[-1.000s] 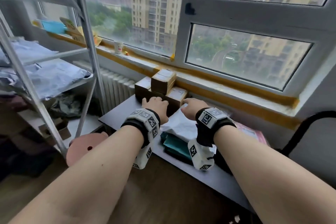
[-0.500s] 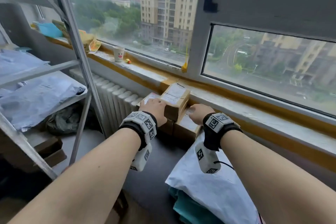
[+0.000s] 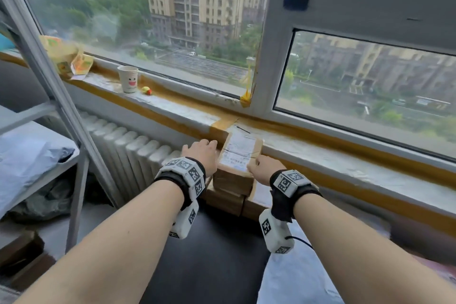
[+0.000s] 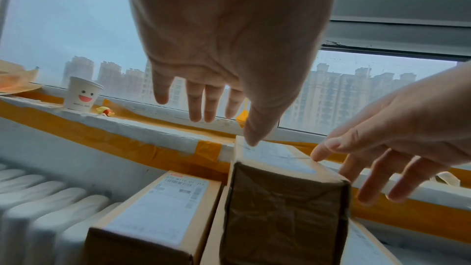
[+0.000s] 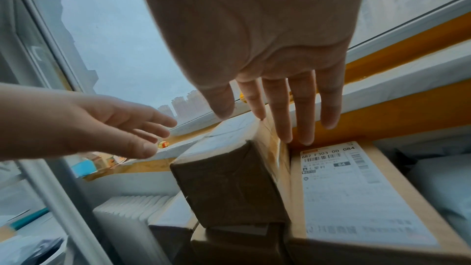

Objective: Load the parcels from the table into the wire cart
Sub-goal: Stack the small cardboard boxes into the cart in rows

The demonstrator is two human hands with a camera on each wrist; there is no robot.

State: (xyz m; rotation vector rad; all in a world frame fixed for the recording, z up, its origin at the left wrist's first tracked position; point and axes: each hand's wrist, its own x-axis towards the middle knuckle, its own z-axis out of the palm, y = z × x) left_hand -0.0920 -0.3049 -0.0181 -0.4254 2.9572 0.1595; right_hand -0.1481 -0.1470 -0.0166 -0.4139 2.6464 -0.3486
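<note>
The top parcel (image 3: 238,153) sits highest on a small stack of brown cardboard parcels at the far edge of the dark surface (image 3: 209,254), pushed up against the taped window sill (image 3: 172,108). Its printed label faces up, and it lies crosswise over the lower parcels, so both long sides are free to be taken, which is likely why it is the one reached for.

The left hand (image 3: 202,153) comes in on the parcel's left side with fingers straight and spread; in the left wrist view only the thumb tip touches the parcel's top edge, and the fingers hang past the far end. The right hand (image 3: 262,165) mirrors it on the right side, thumb at the top edge and straight fingers running down the parcel's flank. So the grip is apart on both sides: the hands bracket the parcel and nothing is clamped yet. I judge a two-handed squeeze and lift is being set up.

Just under the left hand lies a lower labelled parcel (image 4: 158,205); just under the right hand lies another labelled parcel (image 5: 356,194). Nearer than the right wrist, a pale soft mailer (image 3: 296,276) rests on the surface. Beyond the left hand, along the sill, stand a paper cup (image 3: 128,79) and a small toy (image 3: 147,90); a radiator (image 3: 128,145) sits below. The wire cart is not in view.
</note>
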